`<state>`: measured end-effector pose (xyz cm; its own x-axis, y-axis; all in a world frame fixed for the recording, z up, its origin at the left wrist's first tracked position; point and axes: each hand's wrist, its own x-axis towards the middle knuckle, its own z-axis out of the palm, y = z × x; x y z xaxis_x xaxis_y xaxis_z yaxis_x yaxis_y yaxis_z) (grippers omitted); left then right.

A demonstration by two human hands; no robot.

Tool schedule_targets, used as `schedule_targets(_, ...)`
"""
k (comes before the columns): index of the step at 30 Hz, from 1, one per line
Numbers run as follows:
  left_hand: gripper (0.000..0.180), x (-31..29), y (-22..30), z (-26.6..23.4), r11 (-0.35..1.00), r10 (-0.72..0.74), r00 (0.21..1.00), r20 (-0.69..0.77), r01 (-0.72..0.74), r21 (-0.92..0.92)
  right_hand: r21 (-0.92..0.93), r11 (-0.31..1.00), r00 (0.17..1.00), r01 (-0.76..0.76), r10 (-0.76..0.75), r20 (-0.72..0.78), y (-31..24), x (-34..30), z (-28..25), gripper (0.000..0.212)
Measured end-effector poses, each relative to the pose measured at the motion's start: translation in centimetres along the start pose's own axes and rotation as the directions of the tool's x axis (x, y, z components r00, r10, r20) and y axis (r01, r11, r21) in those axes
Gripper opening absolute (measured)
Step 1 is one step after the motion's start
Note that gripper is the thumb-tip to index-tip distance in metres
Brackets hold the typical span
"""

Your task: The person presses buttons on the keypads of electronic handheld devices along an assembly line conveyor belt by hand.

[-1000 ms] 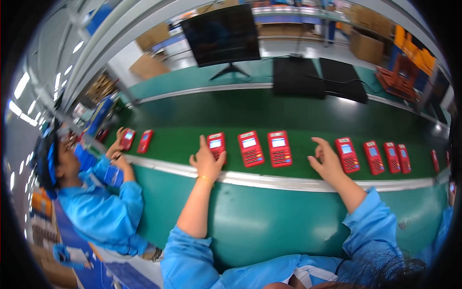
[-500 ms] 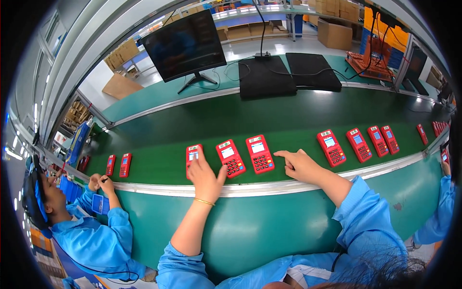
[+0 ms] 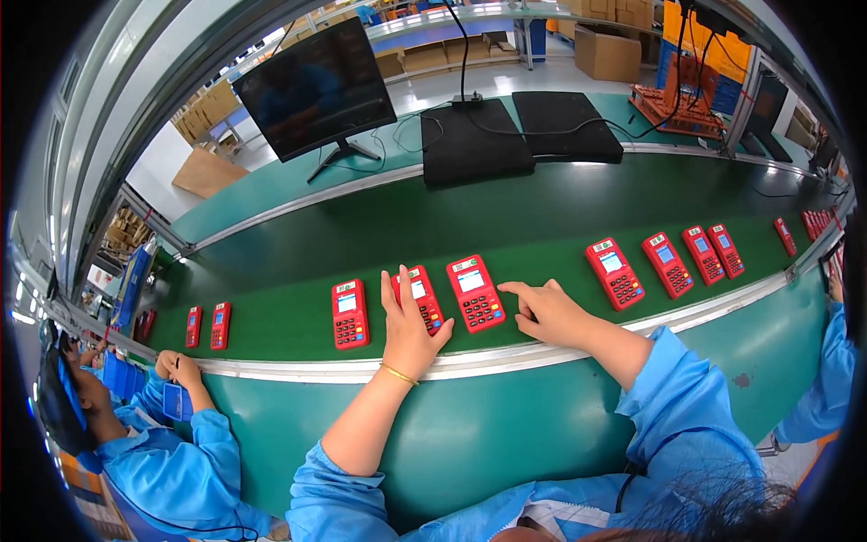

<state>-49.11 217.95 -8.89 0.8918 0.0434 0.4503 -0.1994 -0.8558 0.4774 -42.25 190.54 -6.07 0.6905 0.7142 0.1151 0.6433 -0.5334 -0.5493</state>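
Several red handheld card terminals with lit screens and keypads lie on the green belt. My left hand [image 3: 411, 336] is over the middle terminal [image 3: 418, 285] of a group of three, fingers spread, covering part of its screen and keys. Whether the fingertips touch it I cannot tell. To its left lies a fully visible terminal [image 3: 350, 313]. My right hand [image 3: 553, 313] holds nothing; its index finger stretches left toward the right-hand terminal [image 3: 475, 293], stopping just beside its edge, while the other fingers bend.
More terminals [image 3: 666, 265] lie farther right and two [image 3: 219, 325] farther left. A metal rail [image 3: 488, 354] edges the belt. Behind stand a monitor [image 3: 316, 86], black mats [image 3: 474, 140] and an orange fixture [image 3: 677, 113]. A co-worker [image 3: 167, 461] sits at left; another's sleeve [image 3: 822, 379] shows at right.
My left hand has moved right, from the left terminal to the middle one, uncovering the left one. My right hand stays beside the right-hand terminal. The whole view has shifted slightly.
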Motion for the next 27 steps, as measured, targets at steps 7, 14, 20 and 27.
schedule_targets(7,0.116,-1.0,-0.5,-1.2,0.999,0.009,0.998,0.068,-0.006,-0.051,0.058,0.997,0.998,0.058,-0.057,-0.01,-0.6,0.4,0.2,0.06)
schedule_targets(14,0.112,-1.6,-0.1,-1.8,0.984,0.074,0.995,0.07,-0.084,0.159,0.036,0.998,0.999,0.05,-0.051,0.019,-1.7,0.6,0.3,0.061)
schedule_targets(20,0.086,-3.2,1.2,-2.2,0.914,0.171,0.98,0.104,-0.197,0.354,0.097,0.995,1.0,0.009,-0.01,0.013,-1.1,0.1,0.1,0.061)
schedule_targets(27,0.069,-3.6,1.7,-3.4,0.85,0.229,0.965,0.128,-0.263,0.457,-0.247,0.966,0.993,0.078,-0.097,-0.063,-0.7,-1.1,0.0,0.059)
